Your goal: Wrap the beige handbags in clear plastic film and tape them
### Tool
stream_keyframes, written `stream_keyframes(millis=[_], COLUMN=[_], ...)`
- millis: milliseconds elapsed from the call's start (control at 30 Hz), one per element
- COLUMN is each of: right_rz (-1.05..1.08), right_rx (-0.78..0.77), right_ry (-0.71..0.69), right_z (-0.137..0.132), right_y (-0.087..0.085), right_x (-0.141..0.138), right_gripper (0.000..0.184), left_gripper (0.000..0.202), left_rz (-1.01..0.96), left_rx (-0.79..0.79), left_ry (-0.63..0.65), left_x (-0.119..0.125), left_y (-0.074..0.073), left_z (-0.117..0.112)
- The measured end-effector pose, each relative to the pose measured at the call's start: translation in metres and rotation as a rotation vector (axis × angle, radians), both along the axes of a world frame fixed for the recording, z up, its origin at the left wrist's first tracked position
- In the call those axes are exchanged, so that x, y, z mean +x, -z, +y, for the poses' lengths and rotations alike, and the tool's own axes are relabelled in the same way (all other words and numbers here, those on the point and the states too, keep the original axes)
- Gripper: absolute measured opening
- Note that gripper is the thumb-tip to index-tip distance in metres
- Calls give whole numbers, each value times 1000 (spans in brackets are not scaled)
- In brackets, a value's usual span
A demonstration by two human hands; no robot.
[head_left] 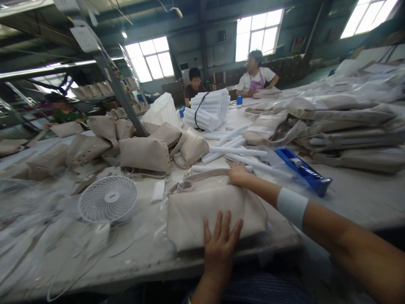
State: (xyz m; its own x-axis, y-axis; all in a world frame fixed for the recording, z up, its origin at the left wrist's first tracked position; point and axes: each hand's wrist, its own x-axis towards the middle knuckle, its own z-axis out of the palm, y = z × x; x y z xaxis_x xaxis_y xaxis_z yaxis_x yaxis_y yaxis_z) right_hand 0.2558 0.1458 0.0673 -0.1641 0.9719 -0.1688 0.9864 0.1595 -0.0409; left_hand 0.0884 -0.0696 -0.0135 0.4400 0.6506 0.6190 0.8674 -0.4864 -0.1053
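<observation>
Bag, near: smooth, matt, leather-like material. Fan, left: smooth plastic; tape dispenser, right: hard plastic, lightly glossy. Film, left: clear thin plastic, wrinkled and glossy; bundled rolls, far: smooth, matt white.

Lettering on the blue dispenser and white label is unreadable.

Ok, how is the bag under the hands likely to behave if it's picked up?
The bag will probably flex rather than stay rigid, as its surface looks soft and lightly creased. Its strap may swing or snag, since part lies in a loose loop. Rolling seems unlikely: it rests on a broad side.
</observation>
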Motion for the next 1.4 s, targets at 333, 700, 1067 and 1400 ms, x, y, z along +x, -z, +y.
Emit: stream_keyframes(millis=[333,700,1067,1400], right_rz=[203,802,1293,1112], right_rx=[22,-4,-270,56], right_ry=[-7,103,294,159], right_z=[6,-50,-121,-151], right_y=[-33,-63,-12,24], right_x=[24,46,48,42], right_gripper=[18,36,45,33], left_gripper=[48,54,61,60], left_rz=[-32,-30,-4,14], left_rx=[-19,-127,-146,-199], left_ry=[-3,0,-29,-21], left_x=[-4,-7,-4,0], left_y=[1,-2,-8,-10], left_z=[9,29,43,39])
